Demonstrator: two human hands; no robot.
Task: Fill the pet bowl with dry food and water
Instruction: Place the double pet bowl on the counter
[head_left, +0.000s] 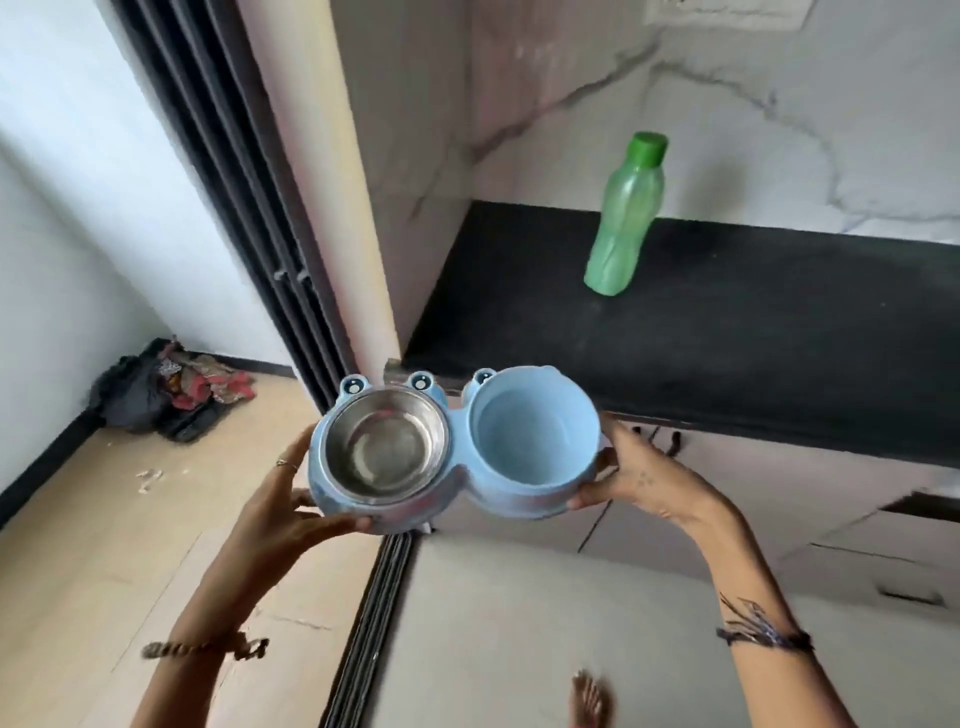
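Two hands carry the pet bowl (452, 447) level in the air, one at each end, probably so that it stays flat on its way to the counter. The left hand (283, 512) curls around the end with the steel insert (384, 447), thumb along the near edge and fingers behind the rim. The right hand (641, 480) grips the end with the blue cup (532, 434) the same way, thumb pressed below. Both wells look empty. Beyond the bowl lies the black countertop (727, 353), where a capped green bottle (626, 218) stands well apart, likely the water.
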